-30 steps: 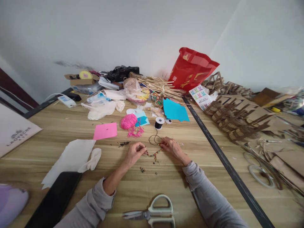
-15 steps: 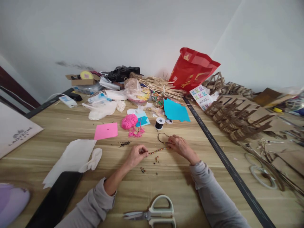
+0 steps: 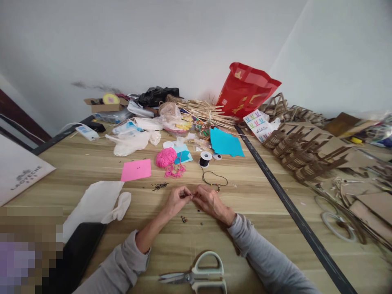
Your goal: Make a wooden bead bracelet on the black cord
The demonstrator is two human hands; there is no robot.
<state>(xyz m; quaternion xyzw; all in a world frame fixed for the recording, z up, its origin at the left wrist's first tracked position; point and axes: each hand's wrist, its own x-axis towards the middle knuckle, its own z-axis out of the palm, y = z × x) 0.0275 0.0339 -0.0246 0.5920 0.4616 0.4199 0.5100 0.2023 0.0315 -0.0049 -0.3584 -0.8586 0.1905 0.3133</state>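
Observation:
My left hand [image 3: 178,201] is closed in a pinch on the end of a beaded cord, which is mostly hidden by my fingers. Against its fingertips, my right hand [image 3: 212,203] also pinches at that end. Beyond the right knuckles a stretch of black cord [image 3: 214,183] with a few coloured beads loops back to a black thread spool [image 3: 205,159]. Loose brown beads [image 3: 183,219] lie on the table just below the hands. Short black pieces [image 3: 159,186] are scattered left of the left hand.
White-handled scissors [image 3: 188,277] lie in front of me. A pink yarn ball [image 3: 165,157], pink paper [image 3: 136,170] and blue sheets [image 3: 226,142] are farther back. Small woven baskets [image 3: 312,168] stand at right. A red bag [image 3: 245,92] leans near the wall.
My right hand has moved left along the beaded cord and now meets the left fingertips. The cord's far part now rests in a loop on the table. My left hand has stayed put.

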